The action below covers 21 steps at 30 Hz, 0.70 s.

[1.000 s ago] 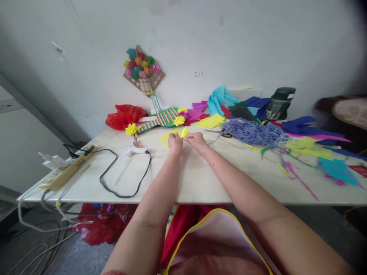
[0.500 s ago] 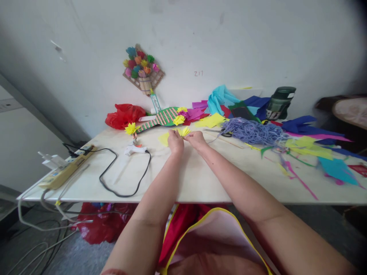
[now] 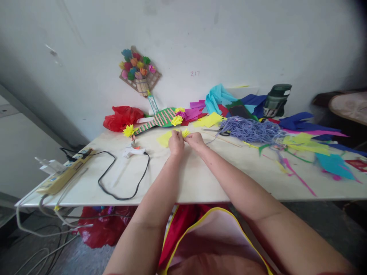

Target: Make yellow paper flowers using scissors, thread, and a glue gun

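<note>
Both hands meet over the middle of the table. My left hand (image 3: 176, 143) is closed, pinching the base of a ruffled yellow paper flower (image 3: 185, 132). From the right, my right hand (image 3: 195, 141) also pinches at that base, its fingertips close to the left ones. Fingers hide what lies exactly between them. A flat piece of yellow crepe paper (image 3: 163, 140) shows just left of my left hand. Behind the hands lies a green lute-shaped craft (image 3: 165, 117) with pinkish strips and yellow and magenta paper flowers.
A white glue gun (image 3: 133, 152) with a black cord lies left, near a power strip (image 3: 65, 173). Scissors (image 3: 225, 133), a tangle of purple yarn (image 3: 252, 129), coloured crepe paper (image 3: 219, 97) and a dark green bottle (image 3: 277, 100) occupy the right. A red plastic bag (image 3: 123, 117) sits behind.
The camera view has shifted slightly, so the table's things appear a little further left. Both hands stay together at the yellow paper flower, with only slight finger movement.
</note>
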Each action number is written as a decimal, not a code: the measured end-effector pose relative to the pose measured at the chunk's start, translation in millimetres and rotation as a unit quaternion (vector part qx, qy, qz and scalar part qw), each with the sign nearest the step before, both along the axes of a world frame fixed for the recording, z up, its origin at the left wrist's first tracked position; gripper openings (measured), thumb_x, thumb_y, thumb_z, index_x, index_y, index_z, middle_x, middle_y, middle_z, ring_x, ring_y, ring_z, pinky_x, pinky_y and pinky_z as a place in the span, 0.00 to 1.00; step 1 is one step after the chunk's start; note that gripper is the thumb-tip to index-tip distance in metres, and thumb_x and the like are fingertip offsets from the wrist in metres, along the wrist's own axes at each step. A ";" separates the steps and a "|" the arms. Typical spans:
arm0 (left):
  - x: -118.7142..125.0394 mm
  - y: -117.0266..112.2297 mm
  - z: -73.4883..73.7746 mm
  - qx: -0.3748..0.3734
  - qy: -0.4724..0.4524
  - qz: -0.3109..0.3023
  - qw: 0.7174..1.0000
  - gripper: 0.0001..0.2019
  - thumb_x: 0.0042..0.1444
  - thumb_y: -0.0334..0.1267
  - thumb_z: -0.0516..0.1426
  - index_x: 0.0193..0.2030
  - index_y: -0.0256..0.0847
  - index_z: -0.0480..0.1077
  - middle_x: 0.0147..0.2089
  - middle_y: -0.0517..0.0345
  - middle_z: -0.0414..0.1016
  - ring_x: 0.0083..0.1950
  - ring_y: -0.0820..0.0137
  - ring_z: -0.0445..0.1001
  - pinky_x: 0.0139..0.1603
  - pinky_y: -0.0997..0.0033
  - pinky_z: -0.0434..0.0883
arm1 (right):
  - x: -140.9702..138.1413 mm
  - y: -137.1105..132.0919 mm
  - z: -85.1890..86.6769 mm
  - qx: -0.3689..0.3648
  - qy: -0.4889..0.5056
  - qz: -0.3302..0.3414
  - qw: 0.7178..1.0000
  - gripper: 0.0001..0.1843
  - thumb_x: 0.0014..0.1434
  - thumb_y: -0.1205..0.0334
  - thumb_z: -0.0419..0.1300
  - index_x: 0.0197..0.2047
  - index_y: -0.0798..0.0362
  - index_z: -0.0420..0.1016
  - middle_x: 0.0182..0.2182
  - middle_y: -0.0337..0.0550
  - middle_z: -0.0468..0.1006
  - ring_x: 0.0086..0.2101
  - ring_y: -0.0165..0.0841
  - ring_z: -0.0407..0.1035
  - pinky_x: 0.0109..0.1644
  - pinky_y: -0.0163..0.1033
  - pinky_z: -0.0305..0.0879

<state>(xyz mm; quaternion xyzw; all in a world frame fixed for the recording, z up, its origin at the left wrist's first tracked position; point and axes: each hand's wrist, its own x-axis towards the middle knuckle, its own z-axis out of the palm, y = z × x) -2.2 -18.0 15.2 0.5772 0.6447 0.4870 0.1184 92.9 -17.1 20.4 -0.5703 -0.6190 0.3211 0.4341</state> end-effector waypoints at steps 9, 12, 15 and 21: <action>-1.5 9.1 -2.7 -0.001 -0.237 -0.097 0.967 0.10 0.52 0.42 0.53 0.25 0.40 0.58 0.17 0.66 0.63 0.19 0.74 0.69 0.23 0.76 0.67 | 5.5 6.0 -3.3 -0.025 0.081 0.012 0.996 0.10 0.39 0.59 0.60 0.18 0.58 0.72 0.12 0.34 0.64 0.19 0.24 0.58 0.24 0.31 0.51; -2.5 9.4 -2.1 -0.021 -0.301 -0.131 0.944 0.12 0.49 0.43 0.55 0.24 0.39 0.59 0.17 0.66 0.64 0.19 0.75 0.69 0.23 0.75 0.69 | 6.7 8.0 -5.4 -0.021 0.079 0.004 0.997 0.10 0.38 0.57 0.60 0.18 0.57 0.72 0.12 0.33 0.63 0.19 0.24 0.56 0.24 0.31 0.51; -4.2 7.2 -1.4 -0.029 -0.335 -0.154 0.929 0.13 0.47 0.44 0.57 0.24 0.38 0.60 0.17 0.65 0.65 0.19 0.75 0.69 0.23 0.75 0.69 | 7.9 10.6 -8.3 -0.018 0.069 0.002 0.997 0.10 0.38 0.57 0.60 0.18 0.57 0.71 0.12 0.32 0.61 0.18 0.24 0.55 0.23 0.32 0.50; -4.7 2.9 0.6 -0.053 -0.339 -0.188 0.920 0.12 0.45 0.45 0.57 0.27 0.37 0.64 0.20 0.61 0.68 0.24 0.71 0.72 0.24 0.73 0.70 | 10.2 18.7 -15.3 -0.013 0.065 -0.010 0.998 0.11 0.38 0.56 0.61 0.16 0.55 0.68 0.13 0.32 0.60 0.18 0.24 0.55 0.23 0.32 0.51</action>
